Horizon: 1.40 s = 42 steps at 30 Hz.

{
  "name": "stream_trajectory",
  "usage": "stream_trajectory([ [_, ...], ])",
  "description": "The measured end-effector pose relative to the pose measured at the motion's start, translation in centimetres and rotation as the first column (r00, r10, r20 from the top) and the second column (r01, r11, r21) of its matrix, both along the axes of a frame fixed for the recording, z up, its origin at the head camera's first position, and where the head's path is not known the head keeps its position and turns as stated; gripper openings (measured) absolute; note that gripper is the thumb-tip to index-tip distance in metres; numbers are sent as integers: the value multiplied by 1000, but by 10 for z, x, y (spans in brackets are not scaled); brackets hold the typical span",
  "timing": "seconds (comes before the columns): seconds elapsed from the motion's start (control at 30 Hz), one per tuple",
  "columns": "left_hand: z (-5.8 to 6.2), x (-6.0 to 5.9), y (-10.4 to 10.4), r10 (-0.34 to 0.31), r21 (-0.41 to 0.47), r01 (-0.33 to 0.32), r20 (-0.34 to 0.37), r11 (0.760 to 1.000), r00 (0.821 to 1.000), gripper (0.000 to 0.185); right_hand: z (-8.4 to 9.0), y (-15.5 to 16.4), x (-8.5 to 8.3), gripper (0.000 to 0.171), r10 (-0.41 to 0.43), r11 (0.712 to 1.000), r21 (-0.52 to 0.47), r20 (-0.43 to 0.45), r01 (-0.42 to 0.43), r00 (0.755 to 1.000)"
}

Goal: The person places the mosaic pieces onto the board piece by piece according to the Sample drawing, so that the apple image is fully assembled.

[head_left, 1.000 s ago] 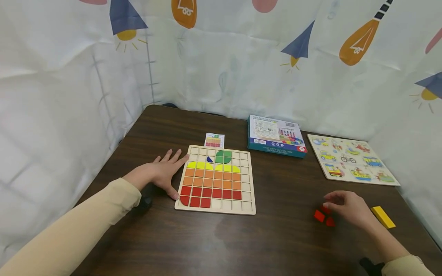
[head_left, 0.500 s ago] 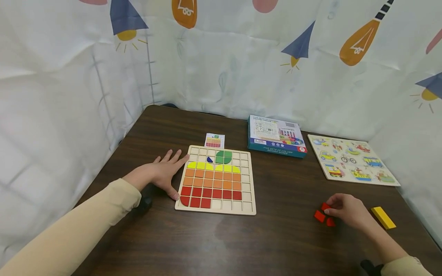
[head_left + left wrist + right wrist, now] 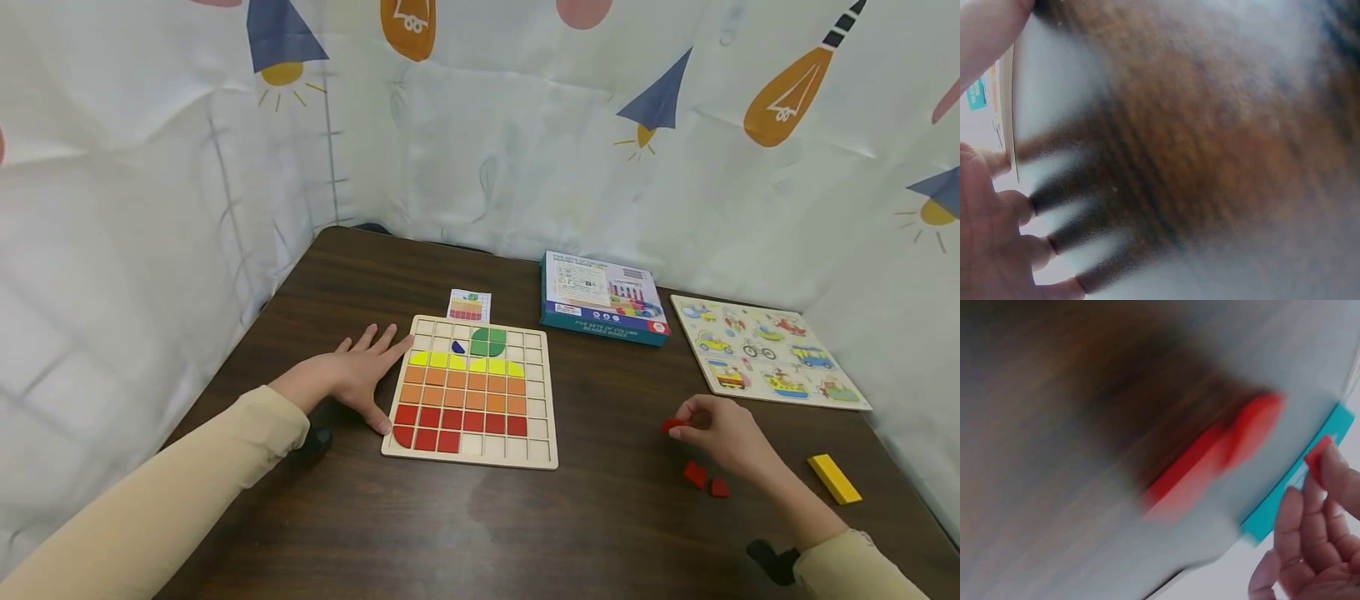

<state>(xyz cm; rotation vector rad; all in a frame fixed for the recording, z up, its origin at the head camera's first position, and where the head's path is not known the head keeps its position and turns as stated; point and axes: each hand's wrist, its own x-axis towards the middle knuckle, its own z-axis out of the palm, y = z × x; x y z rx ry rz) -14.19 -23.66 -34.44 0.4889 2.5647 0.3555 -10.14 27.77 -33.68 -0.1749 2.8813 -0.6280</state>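
Observation:
My right hand point(image 3: 720, 429) pinches a small red tile point(image 3: 673, 425) between thumb and fingertips, raised over the table; the right wrist view also shows this red tile point(image 3: 1318, 454). Just below that hand lie two more red tiles, a square one point(image 3: 695, 474) and one with a rounded corner point(image 3: 719, 487). With fingers spread, my left hand point(image 3: 352, 377) rests at the left edge of a wooden grid board point(image 3: 542, 417). Its thumb and a fingertip touch the board's rim. Red, orange, yellow, green and blue tiles fill many of the board's cells.
Behind the board lies a small pattern card point(image 3: 470, 306). A teal-sided box point(image 3: 604, 298) and a picture puzzle board point(image 3: 768, 353) are at the back right. A yellow block point(image 3: 835, 479) sits right of my right hand. White curtains surround the table.
My right hand has picked up one red tile from the group of three and moved it up and left, away from the other two. My left hand stays put.

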Motion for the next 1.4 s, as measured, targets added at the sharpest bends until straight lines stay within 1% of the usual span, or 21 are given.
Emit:
stream_trajectory([
  [0.17, 0, 1, 0, -3, -4, 3, 0, 1000, 1000, 142, 2, -54, -4, 15, 72, 992, -101, 8, -71, 997],
  [0.33, -2, 0, 0, 5, -15, -5, 5, 1000, 1000, 142, 3, -106, -9, 10, 168, 974, -160, 28, -161, 985],
  [0.5, -2, -1, 0, 12, -32, -12, 8, 999, 1000, 142, 2, -148, -12, 7, 275, 939, -232, 61, -254, 960],
  [0.63, -3, -2, 0, 13, -29, -13, 11, 999, 1000, 142, -1, -174, -12, 5, 358, 907, -263, 75, -328, 931],
  [0.73, -3, -2, 1, 11, -29, -10, 11, 1000, 1000, 142, -3, -190, -12, 5, 410, 885, -276, 85, -374, 908],
  [0.87, -3, -2, 1, 9, -35, -9, 10, 999, 1000, 143, -6, -207, -11, 5, 442, 868, -307, 119, -390, 889],
  [1.03, -2, -2, 2, 9, -42, -8, 10, 999, 1000, 142, -7, -221, -9, 3, 452, 865, -312, 146, -393, 880],
  [1.17, -1, -3, 3, 6, -41, -6, 9, 999, 1000, 142, -7, -226, -7, 3, 476, 855, -297, 123, -425, 871],
  [1.27, -2, -3, 2, 7, -39, -7, 9, 999, 1000, 142, -7, -227, -7, 5, 499, 844, -272, 87, -462, 862],
  [1.4, -2, -3, 2, 12, -43, -12, 12, 999, 1000, 142, -7, -229, -7, 6, 513, 844, -217, 55, -491, 857],
])
